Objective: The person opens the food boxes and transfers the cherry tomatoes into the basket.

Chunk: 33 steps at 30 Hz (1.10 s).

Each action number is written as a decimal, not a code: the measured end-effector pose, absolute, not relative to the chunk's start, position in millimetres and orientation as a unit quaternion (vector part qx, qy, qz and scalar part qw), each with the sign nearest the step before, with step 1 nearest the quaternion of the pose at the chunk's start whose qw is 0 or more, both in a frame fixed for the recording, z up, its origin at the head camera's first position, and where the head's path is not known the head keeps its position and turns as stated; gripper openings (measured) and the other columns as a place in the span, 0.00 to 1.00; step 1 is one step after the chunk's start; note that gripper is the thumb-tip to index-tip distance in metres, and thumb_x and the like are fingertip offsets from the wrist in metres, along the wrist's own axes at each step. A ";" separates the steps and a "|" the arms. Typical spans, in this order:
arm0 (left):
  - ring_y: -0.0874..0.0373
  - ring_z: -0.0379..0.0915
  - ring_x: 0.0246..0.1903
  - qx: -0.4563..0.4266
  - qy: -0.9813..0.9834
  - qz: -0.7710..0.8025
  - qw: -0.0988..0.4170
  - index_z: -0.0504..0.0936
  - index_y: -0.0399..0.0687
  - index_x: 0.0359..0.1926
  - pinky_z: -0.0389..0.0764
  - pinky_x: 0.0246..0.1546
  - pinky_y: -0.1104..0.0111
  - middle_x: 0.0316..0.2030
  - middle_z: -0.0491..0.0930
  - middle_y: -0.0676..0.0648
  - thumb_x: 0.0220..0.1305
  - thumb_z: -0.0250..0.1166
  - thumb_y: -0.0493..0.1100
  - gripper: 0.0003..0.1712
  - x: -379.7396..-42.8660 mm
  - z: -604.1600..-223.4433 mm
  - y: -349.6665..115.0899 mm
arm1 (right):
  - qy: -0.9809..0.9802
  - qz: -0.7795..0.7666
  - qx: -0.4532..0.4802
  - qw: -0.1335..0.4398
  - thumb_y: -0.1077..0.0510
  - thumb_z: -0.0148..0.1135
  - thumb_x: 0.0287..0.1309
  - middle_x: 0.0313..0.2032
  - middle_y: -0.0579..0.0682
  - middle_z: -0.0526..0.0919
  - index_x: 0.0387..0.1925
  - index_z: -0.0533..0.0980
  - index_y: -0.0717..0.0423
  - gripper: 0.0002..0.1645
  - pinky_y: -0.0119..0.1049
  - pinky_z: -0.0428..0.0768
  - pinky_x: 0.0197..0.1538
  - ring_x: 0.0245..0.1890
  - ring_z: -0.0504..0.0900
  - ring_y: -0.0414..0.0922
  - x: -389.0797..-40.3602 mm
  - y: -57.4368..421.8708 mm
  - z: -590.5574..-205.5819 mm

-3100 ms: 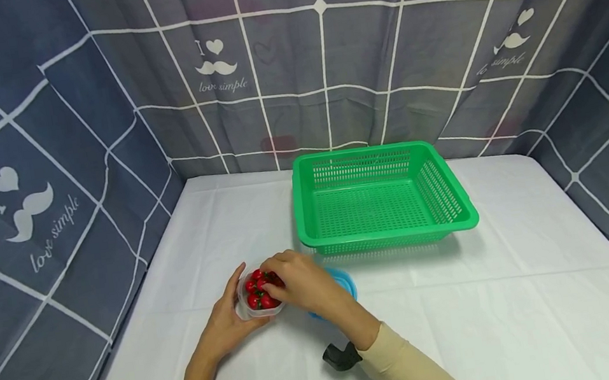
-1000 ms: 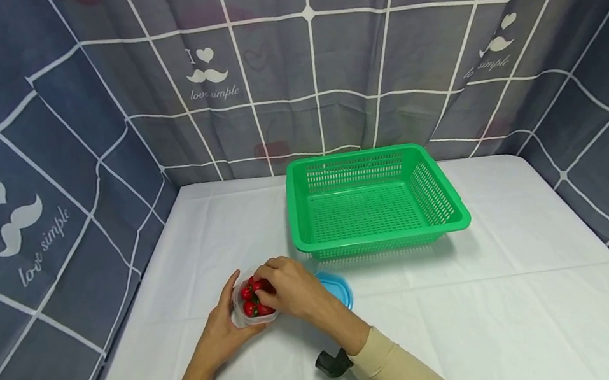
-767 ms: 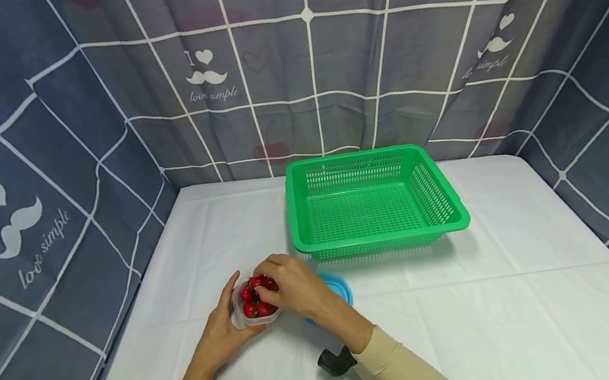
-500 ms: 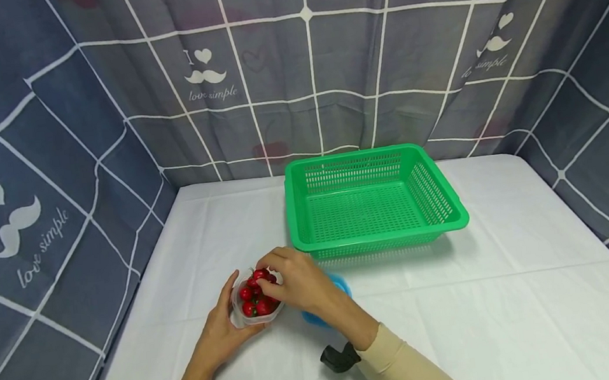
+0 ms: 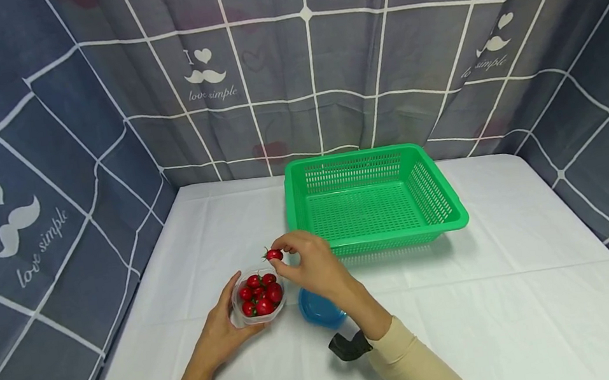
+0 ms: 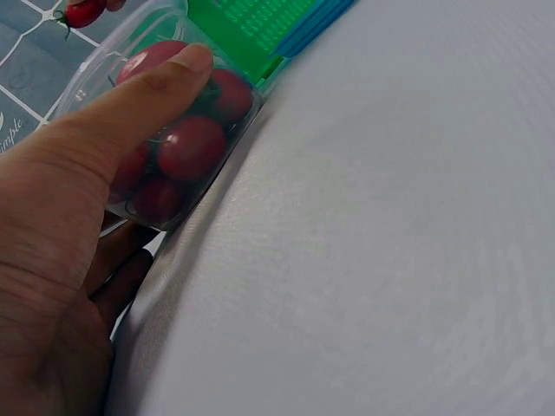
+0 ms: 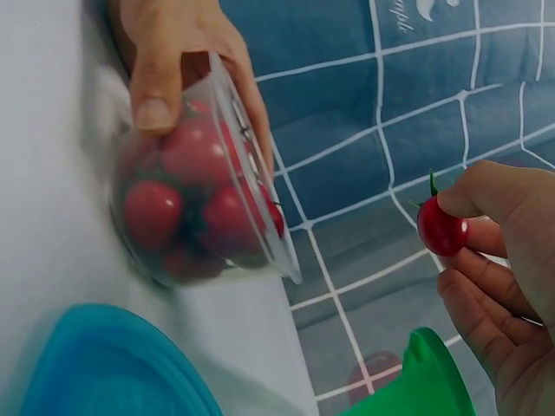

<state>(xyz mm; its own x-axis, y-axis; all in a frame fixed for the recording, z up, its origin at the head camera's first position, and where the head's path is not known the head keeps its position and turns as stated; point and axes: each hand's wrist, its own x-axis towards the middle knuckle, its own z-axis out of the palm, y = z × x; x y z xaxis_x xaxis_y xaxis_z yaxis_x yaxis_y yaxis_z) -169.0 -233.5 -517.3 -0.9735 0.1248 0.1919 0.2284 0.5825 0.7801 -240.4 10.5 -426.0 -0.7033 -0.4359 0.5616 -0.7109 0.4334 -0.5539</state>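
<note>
Here, at lower left of centre, the left hand gripped the tub of tomatoes. The lid lay at lower centre. Just below centre, the right hand pinched one tomato. The basket stood right of centre.

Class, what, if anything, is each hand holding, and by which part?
Right hand: a red tomato, pinched by its round body, green stalk free. Left hand: the clear container, gripped by its outer walls.
</note>
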 end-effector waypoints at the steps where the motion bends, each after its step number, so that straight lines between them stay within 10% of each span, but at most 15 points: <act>1: 0.32 0.65 0.70 -0.100 -0.888 -0.444 0.060 0.55 0.49 0.80 0.70 0.64 0.34 0.72 0.67 0.31 0.47 0.85 0.48 0.65 -169.2 -517.6 -233.5 | -0.829 0.407 0.344 0.173 0.59 0.73 0.61 0.39 0.47 0.88 0.42 0.85 0.54 0.08 0.29 0.86 0.45 0.39 0.84 0.42 -241.3 12.1 -425.5; 33: 0.33 0.63 0.72 -0.087 -0.892 -0.440 0.051 0.58 0.54 0.79 0.69 0.66 0.37 0.73 0.67 0.34 0.45 0.86 0.49 0.64 -168.6 -513.3 -231.5 | -0.824 0.465 0.227 0.230 0.62 0.73 0.59 0.40 0.55 0.89 0.44 0.85 0.60 0.11 0.47 0.88 0.44 0.38 0.87 0.52 -279.4 83.8 -422.7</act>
